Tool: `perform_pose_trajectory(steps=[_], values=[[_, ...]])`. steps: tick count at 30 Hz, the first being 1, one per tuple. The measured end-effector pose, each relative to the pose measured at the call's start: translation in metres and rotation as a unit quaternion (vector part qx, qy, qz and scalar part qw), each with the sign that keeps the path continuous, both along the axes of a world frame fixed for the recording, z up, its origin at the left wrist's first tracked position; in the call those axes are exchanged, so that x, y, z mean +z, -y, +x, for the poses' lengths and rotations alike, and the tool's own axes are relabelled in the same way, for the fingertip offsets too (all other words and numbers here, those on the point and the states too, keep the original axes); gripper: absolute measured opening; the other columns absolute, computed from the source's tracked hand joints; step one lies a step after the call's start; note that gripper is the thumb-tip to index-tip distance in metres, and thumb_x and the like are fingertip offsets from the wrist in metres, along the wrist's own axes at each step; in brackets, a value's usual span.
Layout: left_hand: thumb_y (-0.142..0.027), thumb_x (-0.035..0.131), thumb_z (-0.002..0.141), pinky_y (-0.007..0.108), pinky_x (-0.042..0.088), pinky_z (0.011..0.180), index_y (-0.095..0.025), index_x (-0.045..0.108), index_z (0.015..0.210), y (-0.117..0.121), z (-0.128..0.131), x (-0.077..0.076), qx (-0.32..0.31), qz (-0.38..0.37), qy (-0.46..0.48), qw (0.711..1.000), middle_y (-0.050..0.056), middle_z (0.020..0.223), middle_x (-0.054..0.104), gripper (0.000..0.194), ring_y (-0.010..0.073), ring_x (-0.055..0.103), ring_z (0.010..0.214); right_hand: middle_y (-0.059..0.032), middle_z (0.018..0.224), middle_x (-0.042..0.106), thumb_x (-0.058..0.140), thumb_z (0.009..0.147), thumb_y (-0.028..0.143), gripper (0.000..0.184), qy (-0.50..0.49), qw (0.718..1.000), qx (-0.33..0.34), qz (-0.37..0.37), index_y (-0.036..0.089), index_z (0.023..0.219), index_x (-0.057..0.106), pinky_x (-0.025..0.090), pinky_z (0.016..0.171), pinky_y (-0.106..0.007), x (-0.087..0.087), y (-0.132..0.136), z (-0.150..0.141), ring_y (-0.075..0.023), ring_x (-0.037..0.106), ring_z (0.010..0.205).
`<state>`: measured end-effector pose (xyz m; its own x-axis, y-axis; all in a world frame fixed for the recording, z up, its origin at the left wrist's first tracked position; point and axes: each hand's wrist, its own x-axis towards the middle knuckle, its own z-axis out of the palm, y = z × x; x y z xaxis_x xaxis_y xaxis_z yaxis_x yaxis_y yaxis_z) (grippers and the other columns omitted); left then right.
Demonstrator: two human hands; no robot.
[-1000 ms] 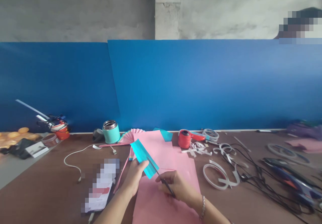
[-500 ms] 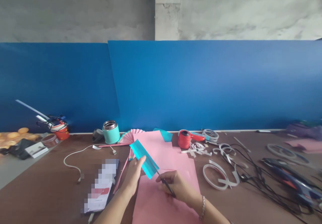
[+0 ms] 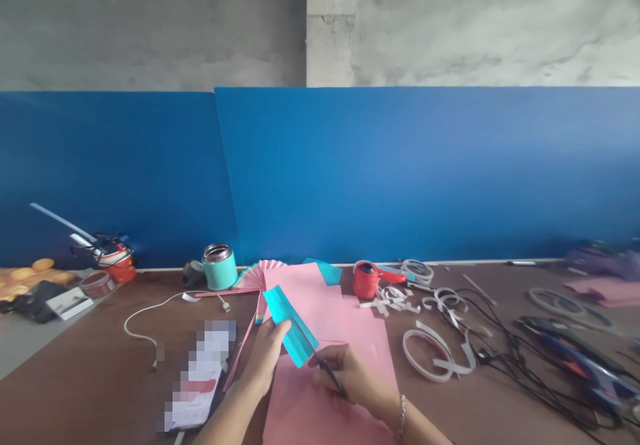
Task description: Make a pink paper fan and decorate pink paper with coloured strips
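Blue paper: long axis far-left to near-right; scissors at near end.

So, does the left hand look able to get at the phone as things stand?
Probably yes: the phone lies on the table beside the left arm, with no object seen between them. The left hand holds the blue paper, though, so it would likely let go first.

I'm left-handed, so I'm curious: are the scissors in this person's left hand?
No, the right hand holds the scissors, while the left hand holds the blue paper.
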<state>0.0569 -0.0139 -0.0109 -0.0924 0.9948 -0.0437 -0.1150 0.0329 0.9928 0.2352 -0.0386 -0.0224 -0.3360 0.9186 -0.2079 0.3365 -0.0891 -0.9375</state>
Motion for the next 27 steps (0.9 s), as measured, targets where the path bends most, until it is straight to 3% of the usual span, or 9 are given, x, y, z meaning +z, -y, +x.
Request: perform_pose_trajectory(steps=[3, 16, 27], values=[[-0.041, 0.061, 0.068, 0.029, 0.043, 0.064, -0.017, 0.064, 0.079, -0.0010, -0.0016, -0.0028, -0.035, 0.003, 0.012, 0.999, -0.001, 0.061, 0.059, 0.027, 0.0177, 0.055, 0.063, 0.0039, 0.052, 0.058, 0.059, 0.065, 0.019, 0.030, -0.006, 1.000, 0.006, -0.001, 0.016, 0.093, 0.070, 0.032, 0.041, -0.017, -0.0013, -0.0009, 0.0007, -0.0067, 0.047, 0.043], [-0.036, 0.059, 0.074, 0.027, 0.043, 0.064, -0.017, 0.060, 0.078, -0.0054, -0.0036, -0.0105, -0.039, 0.001, 0.025, 0.999, -0.001, 0.067, 0.059, 0.019, 0.0163, 0.054, 0.066, 0.0050, 0.051, 0.056, 0.056, 0.064, 0.017, 0.027, -0.019, 1.000, 0.015, 0.002, 0.016, 0.088, 0.070, 0.033, 0.044, -0.017, 0.0003, -0.0005, -0.0011, -0.0070, 0.047, 0.045], [-0.034, 0.061, 0.071, 0.025, 0.040, 0.061, -0.018, 0.059, 0.073, -0.0036, -0.0023, -0.0032, -0.052, 0.013, 0.037, 0.998, -0.001, 0.064, 0.060, 0.017, 0.0161, 0.053, 0.062, 0.0057, 0.048, 0.053, 0.057, 0.064, 0.020, 0.028, -0.063, 0.998, 0.016, -0.025, 0.015, 0.088, 0.069, 0.034, 0.042, -0.017, -0.0052, -0.0020, -0.0015, -0.0062, 0.045, 0.042]])
